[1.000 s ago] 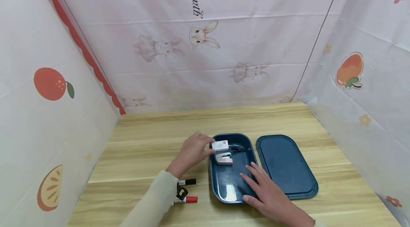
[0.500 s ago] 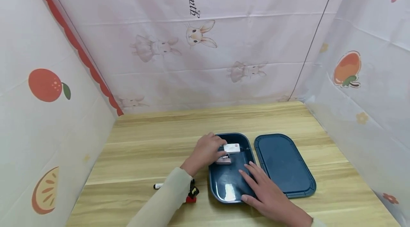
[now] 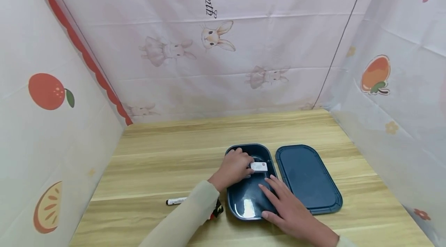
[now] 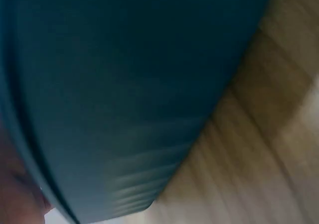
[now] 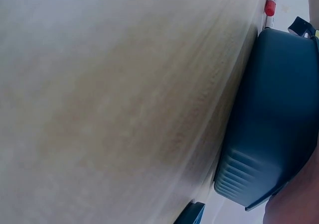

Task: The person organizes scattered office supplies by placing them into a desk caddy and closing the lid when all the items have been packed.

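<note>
My left hand [image 3: 236,166] reaches over the left rim of a dark blue plastic bin [image 3: 244,202] and pinches the left end of a small white box [image 3: 259,167] between thumb and fingers. The box is inside the bin's far half. A pale stapler there is almost wholly hidden under this hand. Across the bin's right rim lies my right hand [image 3: 289,212], fingers spread and extended over the inside. The left wrist view is filled by the bin's outer wall [image 4: 124,94]; in the right wrist view part of the right hand [image 5: 294,199] shows against the bin [image 5: 279,99].
A matching blue lid [image 3: 310,181] lies flat to the bin's right. On the wooden table [image 3: 156,162], left of the bin, a white marker with a black end [image 3: 175,201] is partly covered by the left sleeve [image 3: 184,212]. A red-capped marker [image 5: 270,6] shows in the right wrist view.
My left hand has moved right and slightly nearer, carrying the white box from the bin's far left corner toward its middle and covering the stapler. The right hand stays at the rim.
</note>
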{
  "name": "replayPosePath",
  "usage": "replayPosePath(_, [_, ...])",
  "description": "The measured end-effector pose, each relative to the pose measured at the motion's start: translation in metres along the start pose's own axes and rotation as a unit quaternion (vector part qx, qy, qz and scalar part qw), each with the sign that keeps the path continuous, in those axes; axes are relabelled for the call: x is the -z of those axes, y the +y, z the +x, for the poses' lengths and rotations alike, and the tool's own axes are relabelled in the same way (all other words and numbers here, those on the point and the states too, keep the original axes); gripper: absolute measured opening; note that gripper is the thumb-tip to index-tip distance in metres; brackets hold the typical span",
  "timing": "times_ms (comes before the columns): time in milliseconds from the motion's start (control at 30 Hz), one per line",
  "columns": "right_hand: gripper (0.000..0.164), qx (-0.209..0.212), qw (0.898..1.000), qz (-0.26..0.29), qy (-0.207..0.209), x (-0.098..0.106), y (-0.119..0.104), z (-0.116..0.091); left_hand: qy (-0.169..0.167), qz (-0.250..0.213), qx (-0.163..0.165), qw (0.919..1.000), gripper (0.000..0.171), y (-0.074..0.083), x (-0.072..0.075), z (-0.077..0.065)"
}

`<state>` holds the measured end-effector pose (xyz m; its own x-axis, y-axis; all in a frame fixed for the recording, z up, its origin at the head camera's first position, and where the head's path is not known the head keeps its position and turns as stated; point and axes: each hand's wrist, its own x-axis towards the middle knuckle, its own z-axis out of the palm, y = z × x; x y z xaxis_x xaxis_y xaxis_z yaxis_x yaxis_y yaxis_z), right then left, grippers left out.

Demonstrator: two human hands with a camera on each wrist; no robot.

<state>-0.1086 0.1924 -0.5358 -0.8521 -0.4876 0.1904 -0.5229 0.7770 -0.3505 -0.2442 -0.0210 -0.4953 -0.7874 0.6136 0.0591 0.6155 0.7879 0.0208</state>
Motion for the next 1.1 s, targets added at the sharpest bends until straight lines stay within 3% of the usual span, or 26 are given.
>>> replayPosePath(333, [0.068, 0.002, 1.0, 0.007, -0.001, 0.0, 0.001, -0.001, -0.005, 0.036, -0.006, 0.9993, 0.032, 0.011, -0.013, 0.001])
replayPosePath(1100, [0.068, -0.003, 1.0, 0.017, -0.003, 0.001, 0.0, -0.001, -0.025, 0.092, 0.0, 0.9955, 0.028, 0.021, -0.017, 0.007])
